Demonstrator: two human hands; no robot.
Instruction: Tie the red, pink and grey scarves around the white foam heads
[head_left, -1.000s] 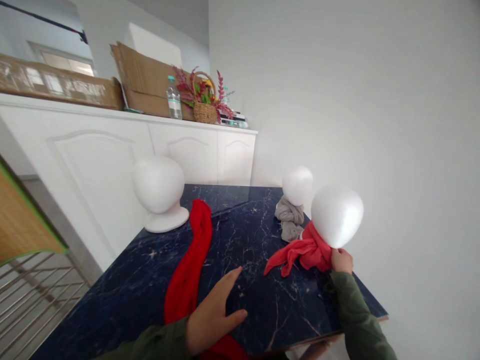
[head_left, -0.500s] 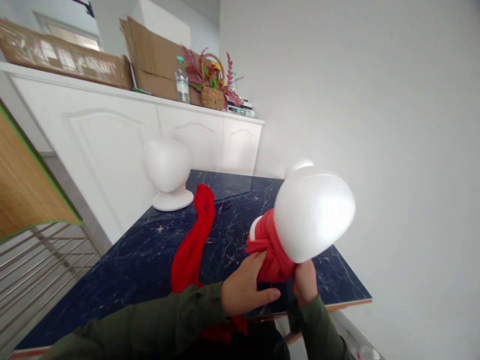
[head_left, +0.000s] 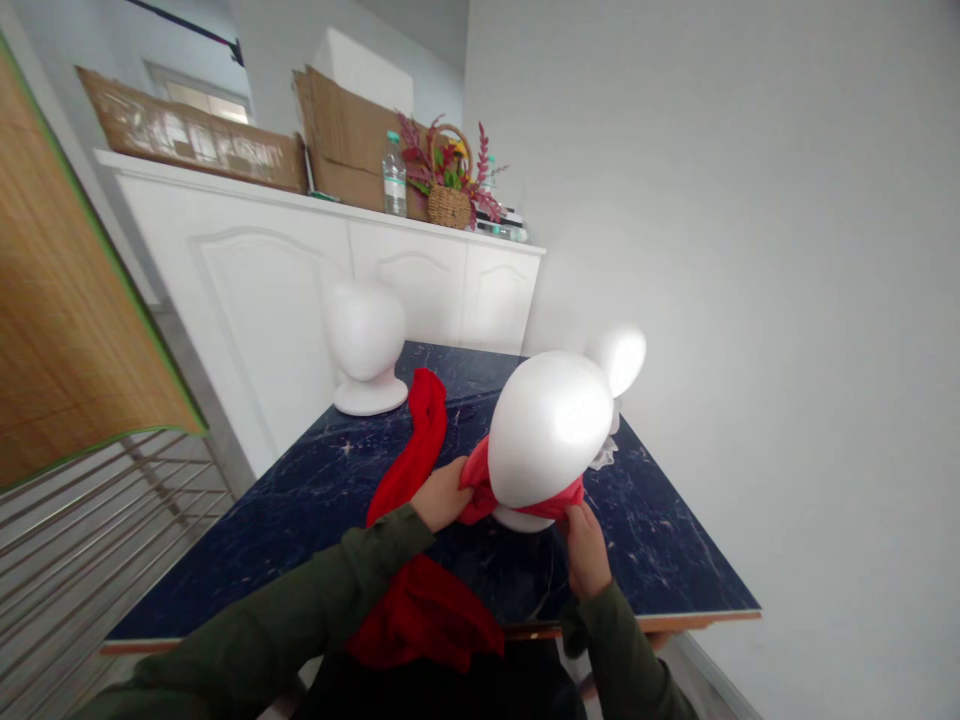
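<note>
A white mannequin head [head_left: 551, 425] stands on the dark blue marbled table [head_left: 300, 510] in front of me. Light red cloth [head_left: 555, 500] passes around its neck. On the left of the neck my left hand [head_left: 444, 493] is closed on that cloth. My right hand [head_left: 587, 550] pinches the cloth at the right side. A long bright red cloth [head_left: 409, 460] lies to the left, partly under my left forearm, and its near end hangs over the table's front edge.
Another white mannequin head [head_left: 367, 330] stands at the table's back left, and a third [head_left: 622, 358] at the right behind the near one. Behind are white cabinets [head_left: 262, 290] with boxes, a bottle [head_left: 394, 175] and a flower basket [head_left: 448, 205]. A metal rack [head_left: 150, 520] is at left.
The near mannequin head has gone from tilted to upright, lower and further left. My left hand, open before, now grips the cloth; my right hand has come to the neck's right side. The view has shifted.
</note>
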